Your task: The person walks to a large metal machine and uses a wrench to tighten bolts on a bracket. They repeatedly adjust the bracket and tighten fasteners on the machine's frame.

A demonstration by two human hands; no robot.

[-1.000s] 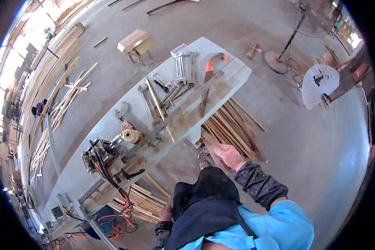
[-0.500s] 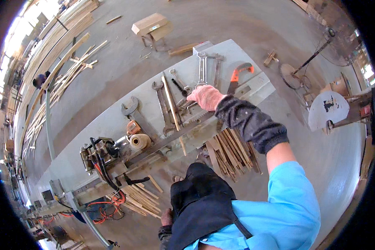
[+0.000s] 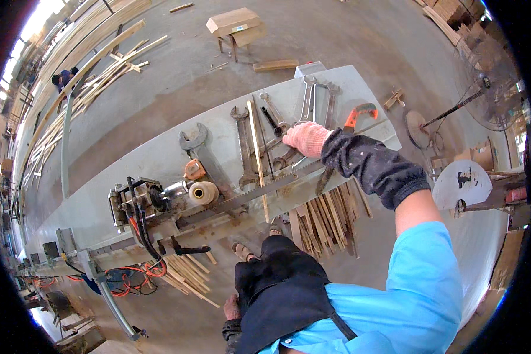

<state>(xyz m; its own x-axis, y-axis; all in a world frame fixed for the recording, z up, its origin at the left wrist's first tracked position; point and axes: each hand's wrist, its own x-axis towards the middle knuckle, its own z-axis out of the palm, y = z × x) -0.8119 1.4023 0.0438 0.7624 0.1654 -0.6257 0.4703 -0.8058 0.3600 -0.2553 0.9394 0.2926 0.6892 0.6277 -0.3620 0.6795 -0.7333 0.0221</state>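
Right hand (image 3: 305,138) in pink knit glove, fingers curled down onto cluster of long grey steel spanners (image 3: 277,133) on grey metal tabletop (image 3: 159,159) — whether closed on one, cannot tell. Spanners' long axes near-to-far, lying just left of grip. Left hand (image 3: 231,308) low by apron, well apart — state unclear.

spanners (image 3: 245,147) and a wooden strip (image 3: 256,147) crowd the table (image 3: 147,159) left of the right hand (image 3: 305,138); the far-left top lies bare.
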